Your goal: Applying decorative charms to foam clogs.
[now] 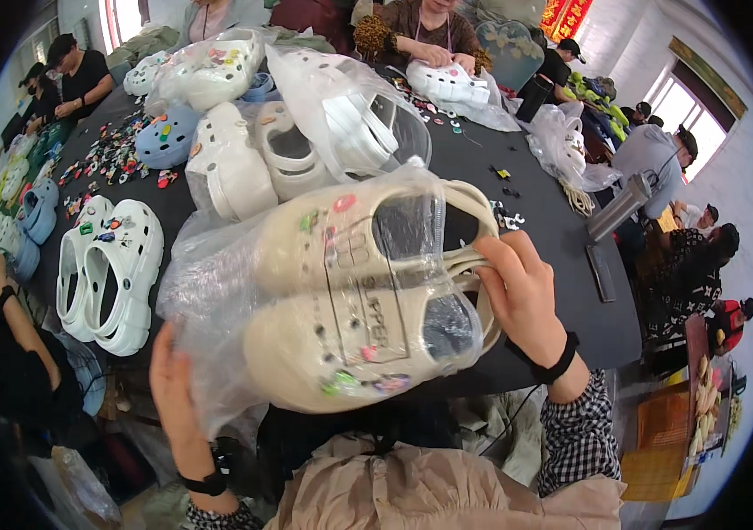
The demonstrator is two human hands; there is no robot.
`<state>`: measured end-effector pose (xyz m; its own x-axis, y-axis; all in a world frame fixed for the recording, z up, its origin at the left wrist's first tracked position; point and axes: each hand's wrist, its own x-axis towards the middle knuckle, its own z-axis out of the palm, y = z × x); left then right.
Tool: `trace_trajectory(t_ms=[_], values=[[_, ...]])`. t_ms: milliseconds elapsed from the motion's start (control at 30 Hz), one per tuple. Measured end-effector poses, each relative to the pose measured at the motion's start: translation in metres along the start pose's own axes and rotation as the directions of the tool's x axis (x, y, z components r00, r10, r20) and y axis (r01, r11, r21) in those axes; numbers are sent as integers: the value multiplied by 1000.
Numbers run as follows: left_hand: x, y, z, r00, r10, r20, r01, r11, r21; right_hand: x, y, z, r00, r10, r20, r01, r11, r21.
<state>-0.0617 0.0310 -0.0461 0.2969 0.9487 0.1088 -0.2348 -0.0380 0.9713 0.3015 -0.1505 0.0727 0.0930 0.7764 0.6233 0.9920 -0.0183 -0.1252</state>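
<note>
I hold a clear plastic bag [218, 283] with a pair of beige clogs [341, 291] inside, raised in front of me over the table's near edge. The clogs carry small coloured charms on their tops. My right hand [522, 296] grips the heel straps and the bag's open end at the right. My left hand [173, 389] supports the bag's closed end from below at the lower left. Both wrists wear black bands.
A dark table [535, 221] holds white clogs [112, 269], bagged white clogs [341, 115], a blue clog [165, 137] and several loose charms [112, 155]. Other people sit around it; one opposite handles white clogs [447, 84]. A person's arm [6, 309] is at my left.
</note>
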Motion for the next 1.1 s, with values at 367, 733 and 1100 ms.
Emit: trace_trajectory(t_ms=[367,733,1100], values=[[18,16,-53,963,-21,-268,-18,990,-141,-8,11,4,935,-339,110,354,915,-192],[20,34,-20,972,-156,178,124,977,175,-9,13,-13,823,-557,-107,511,810,-287],[48,32,31,877,-71,475,-239,793,560,-23,5,-22,866,-489,-103,390,791,-471]])
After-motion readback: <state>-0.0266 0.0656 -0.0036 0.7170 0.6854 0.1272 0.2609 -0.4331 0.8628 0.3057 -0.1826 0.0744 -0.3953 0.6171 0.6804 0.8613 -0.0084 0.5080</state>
